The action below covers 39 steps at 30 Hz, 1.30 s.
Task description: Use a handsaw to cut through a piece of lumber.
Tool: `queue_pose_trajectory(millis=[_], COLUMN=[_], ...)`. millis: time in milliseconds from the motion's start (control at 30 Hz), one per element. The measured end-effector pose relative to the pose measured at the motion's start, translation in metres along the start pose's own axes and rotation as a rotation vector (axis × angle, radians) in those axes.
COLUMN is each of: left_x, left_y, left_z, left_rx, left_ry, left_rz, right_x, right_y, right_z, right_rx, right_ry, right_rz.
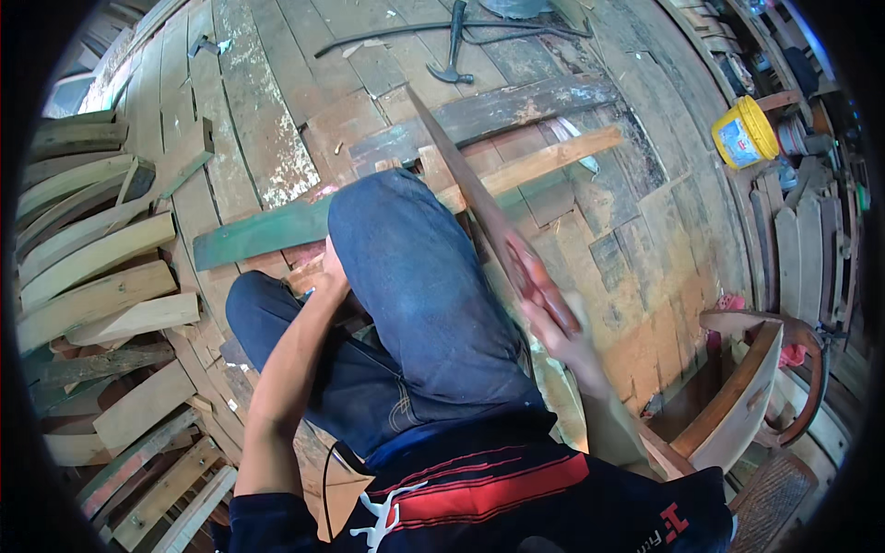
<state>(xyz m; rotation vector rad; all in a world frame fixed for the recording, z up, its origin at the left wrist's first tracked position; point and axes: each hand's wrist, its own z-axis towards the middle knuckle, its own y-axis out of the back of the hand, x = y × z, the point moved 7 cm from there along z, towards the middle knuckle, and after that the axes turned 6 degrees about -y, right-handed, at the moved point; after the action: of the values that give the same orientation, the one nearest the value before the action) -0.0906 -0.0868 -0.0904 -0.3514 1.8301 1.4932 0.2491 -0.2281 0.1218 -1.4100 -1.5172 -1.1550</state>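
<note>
My right hand (551, 324) is wrapped round the reddish-brown handle of a handsaw (468, 184), whose long tapering blade points up and away over the planks. Beyond my raised knee, the blade crosses in view over a light-brown wooden strip (553, 163); I cannot tell whether they touch. My left hand (336, 269) reaches down beside the knee at a piece of light wood (307, 275), its fingers mostly hidden by my leg. A green-painted board (263, 232) lies under or beside the strip.
A claw hammer (452, 55) lies ahead by a dark bent bar (387, 35) and a dark weathered board (516, 109). Curved wooden pieces (101, 267) are stacked at the left. At the right are a yellow bucket (745, 132) and a bow-shaped wooden frame (737, 396).
</note>
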Motion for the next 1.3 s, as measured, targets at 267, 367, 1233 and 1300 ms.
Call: queue_pose_trajectory(millis=[267, 367, 1233, 1300], left_x=[-0.007, -0.014, -0.053, -0.065], left_y=[0.003, 0.004, 0.027, 0.026], left_z=[-0.002, 0.0, 0.001, 0.005], left_rx=[-0.005, -0.009, 0.025, 0.082], left_ry=[0.01, 0.004, 0.023, 0.045], left_rz=[0.025, 0.033, 0.13, 0.153], right_x=[0.046, 0.056, 0.072, 0.077], right_y=[0.042, 0.049, 0.032, 0.057], right_z=[-0.12, -0.138, -0.107, -0.149], right_rx=[0.197, -0.077, -0.173, -0.244], right_ry=[-0.241, -0.091, -0.139, -0.23], right_rz=[0.194, 0.392, -0.054, 0.091])
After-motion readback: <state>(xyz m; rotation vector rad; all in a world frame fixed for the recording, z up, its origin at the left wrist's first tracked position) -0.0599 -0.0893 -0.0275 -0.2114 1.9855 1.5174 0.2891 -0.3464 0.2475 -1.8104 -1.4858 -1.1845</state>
